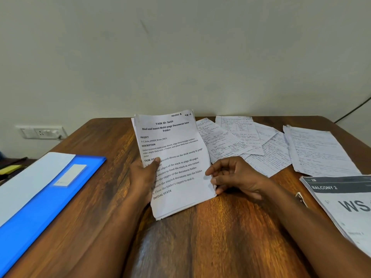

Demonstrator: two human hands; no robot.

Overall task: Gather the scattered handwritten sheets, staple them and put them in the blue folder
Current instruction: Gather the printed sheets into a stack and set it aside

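Left hand (143,173) grip pinches printed instruction stack (176,163), right hand (232,177) loosely curled, holding nothing; park it, then gather handwritten sheets (261,145) square before stapling.

Glossy wood-grain table (220,237); matt paper handwritten sheets (271,149); smooth plastic blue folder (50,201).

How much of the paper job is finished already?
Nothing looks finished yet. The handwritten sheets lie scattered on the table, not stapled. The left hand holds up a printed instruction sheet, and the right hand touches its edge. The blue folder lies at the left, away from those sheets. Gathering, stapling and filing are all left. No stapler is in view.
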